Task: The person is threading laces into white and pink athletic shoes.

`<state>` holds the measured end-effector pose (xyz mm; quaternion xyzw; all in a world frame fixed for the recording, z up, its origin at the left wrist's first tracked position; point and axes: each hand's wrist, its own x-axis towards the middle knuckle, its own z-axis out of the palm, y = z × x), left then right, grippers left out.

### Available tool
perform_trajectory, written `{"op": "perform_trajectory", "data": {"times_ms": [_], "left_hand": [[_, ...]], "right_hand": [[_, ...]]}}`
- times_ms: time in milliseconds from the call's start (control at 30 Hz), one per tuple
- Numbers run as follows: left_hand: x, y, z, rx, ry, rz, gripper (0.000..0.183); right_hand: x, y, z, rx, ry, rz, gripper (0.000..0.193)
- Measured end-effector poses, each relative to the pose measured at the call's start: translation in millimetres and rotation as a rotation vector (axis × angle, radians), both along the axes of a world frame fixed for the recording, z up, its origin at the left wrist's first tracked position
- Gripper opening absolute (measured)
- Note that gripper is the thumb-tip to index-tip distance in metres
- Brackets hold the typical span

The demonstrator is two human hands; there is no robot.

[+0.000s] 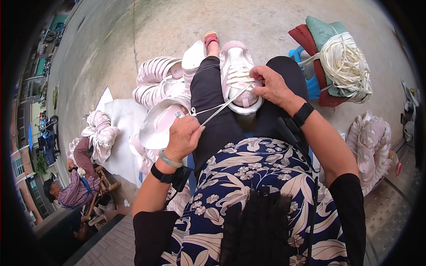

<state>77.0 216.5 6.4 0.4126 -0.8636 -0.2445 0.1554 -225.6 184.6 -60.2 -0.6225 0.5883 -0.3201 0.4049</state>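
A white and pale pink sneaker (pixel 239 66) lies between my thighs, toe pointing away, with white lacing across its front. A white shoelace (pixel 220 107) runs taut from the sneaker's collar end down to my left hand (pixel 184 136). That hand is closed on the lace, and a small knotted bit stands out above its fingers. At the sneaker's right side, my right hand (pixel 273 86) pinches the lace near the upper eyelets, thumb and forefinger together. The exact grip point is partly hidden by the fingers.
Left of my leg lie several pink and white shoe uppers (pixel 162 73), nested in rows. A bundle of cream laces (pixel 346 62) rests on folded cloth over a blue stool (pixel 313 84). More uppers (pixel 370 146) are stacked at right. A person (pixel 82 184) sits at far left.
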Motion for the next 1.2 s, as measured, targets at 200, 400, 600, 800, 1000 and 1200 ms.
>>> {"op": "perform_trajectory", "data": {"times_ms": [200, 400, 600, 800, 1000, 1200], "left_hand": [[9, 11, 2, 0.061, 0.031, -0.011, 0.01], [9, 2, 0, 0.214, 0.153, 0.108, 0.014], [1, -27, 0, 0.326, 0.205, 0.191, 0.019], [-6, -46, -9, 0.343, 0.307, 0.284, 0.018], [-3, -45, -13, 0.371, 0.294, 0.214, 0.018], [6, -45, -15, 0.35, 0.331, 0.26, 0.012]], "right_hand": [[2, 3, 5, -0.046, 0.042, -0.002, 0.036], [12, 30, 15, -0.368, 0.436, 0.038, 0.023], [1, 25, 8, -0.338, 0.623, 0.102, 0.015], [0, 17, 3, -0.231, 0.616, 0.093, 0.014], [6, 17, 1, -0.105, 0.619, 0.076, 0.016], [6, 17, 10, -0.065, 0.581, 0.05, 0.017]]}}
